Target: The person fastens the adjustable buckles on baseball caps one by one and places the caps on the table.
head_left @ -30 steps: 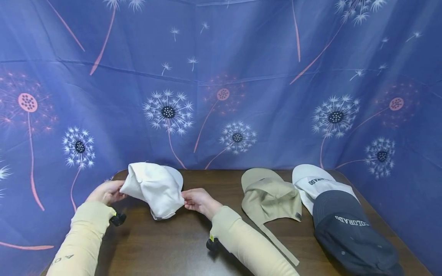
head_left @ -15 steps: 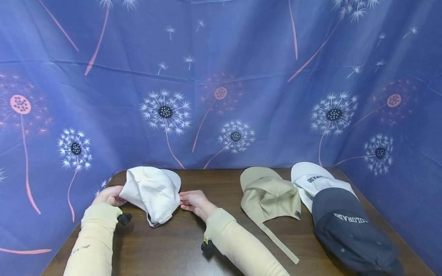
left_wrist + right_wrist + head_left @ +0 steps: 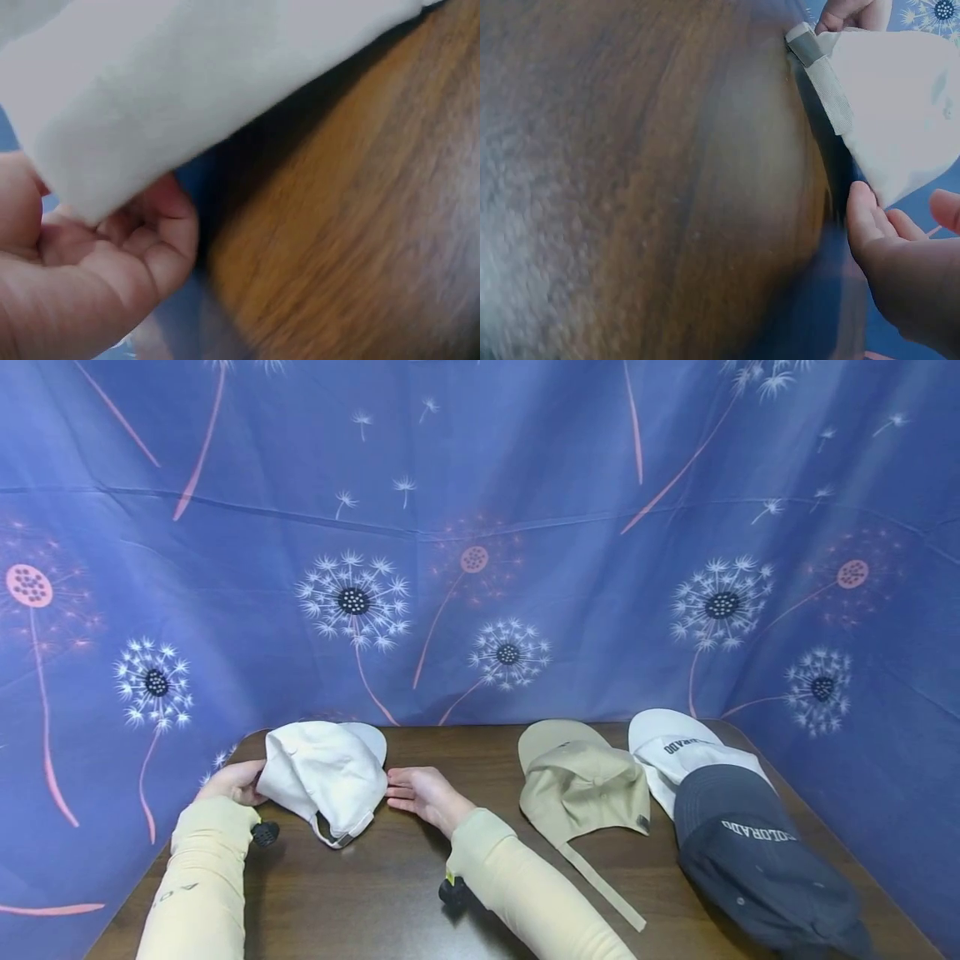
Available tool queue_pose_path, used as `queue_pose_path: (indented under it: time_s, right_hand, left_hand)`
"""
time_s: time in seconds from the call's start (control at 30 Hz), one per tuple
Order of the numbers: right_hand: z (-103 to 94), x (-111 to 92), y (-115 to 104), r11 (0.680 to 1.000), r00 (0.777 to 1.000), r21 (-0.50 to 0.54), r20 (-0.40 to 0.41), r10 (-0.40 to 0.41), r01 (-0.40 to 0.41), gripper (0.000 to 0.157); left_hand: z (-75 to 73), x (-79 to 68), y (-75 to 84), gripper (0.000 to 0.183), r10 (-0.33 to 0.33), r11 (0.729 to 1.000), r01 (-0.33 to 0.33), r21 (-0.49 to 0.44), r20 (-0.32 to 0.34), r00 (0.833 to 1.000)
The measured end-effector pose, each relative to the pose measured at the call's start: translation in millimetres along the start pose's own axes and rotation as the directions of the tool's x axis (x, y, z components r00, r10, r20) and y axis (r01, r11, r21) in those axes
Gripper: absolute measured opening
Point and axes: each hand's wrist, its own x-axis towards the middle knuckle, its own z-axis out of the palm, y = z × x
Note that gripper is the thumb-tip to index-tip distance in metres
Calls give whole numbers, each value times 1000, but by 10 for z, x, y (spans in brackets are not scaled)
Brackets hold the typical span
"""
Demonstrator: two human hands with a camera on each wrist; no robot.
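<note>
A white baseball cap (image 3: 322,777) lies at the table's back left, brim away from me, its back strap and buckle towards me. My left hand (image 3: 234,782) holds the cap's left edge; in the left wrist view the fingers (image 3: 169,225) curl beneath the white cloth. At the cap's right edge is my right hand (image 3: 426,795), fingers extended. The right wrist view shows its fingertips (image 3: 862,196) by the cap's corner, the thumb standing apart from the cloth.
A tan cap (image 3: 588,777) with a long loose strap lies right of centre. Beside it a white cap (image 3: 678,747) is partly covered by a dark cap (image 3: 757,852), both lettered. A blue dandelion-print cloth (image 3: 480,485) hangs behind the brown wooden table (image 3: 360,902).
The white cap has come down onto the table, its back strap now showing as a loop. My right fingers have loosened from pinching its edge and straightened. The left hand stays at its edge.
</note>
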Motion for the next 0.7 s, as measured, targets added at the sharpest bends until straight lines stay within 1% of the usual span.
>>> queue_pose_path:
  time_s: [0.03,0.07,0.2,0.27,0.33,0.4,0.43,0.5,0.57,0.7]
  right_hand:
    - [6,-8,-9,1000,1000,-9,4,1,-1,37]
    - [8,-17,-19,1000,1000,-16,7,5,-4,37]
    - [-10,-76,-89,998,999,-60,24,31,-30,38]
    - [-41,-115,-148,995,998,-85,34,48,-45,39]
    - [-85,-155,-221,992,997,-116,46,58,-52,38]
    - [-132,-196,-305,988,997,-143,53,61,-53,37]
    - [-153,-214,-348,987,997,-155,56,58,-49,36]
    - [-191,-255,-438,982,997,-186,60,50,-38,33]
    - [-224,-298,-529,976,997,-214,67,39,-24,30]
    - [-297,-400,-710,960,994,-279,96,42,-14,27]
  left_hand:
    - [-48,33,-16,32,0,999,0,36,3,1000]
    - [-63,13,-9,33,0,998,0,61,11,1000]
    - [-121,-49,48,39,-28,985,14,171,81,996]
    - [-126,-90,100,40,-32,982,10,189,115,993]
    - [-101,-137,167,37,-24,979,1,204,113,993]
    - [-65,-188,247,35,-4,977,-12,215,76,997]
    - [-38,-220,294,36,9,974,-19,225,46,999]
    - [18,-278,388,43,40,965,-38,261,0,999]
    - [80,-331,484,50,73,949,-60,310,-32,997]
    - [226,-419,652,55,131,897,-79,435,-92,987]
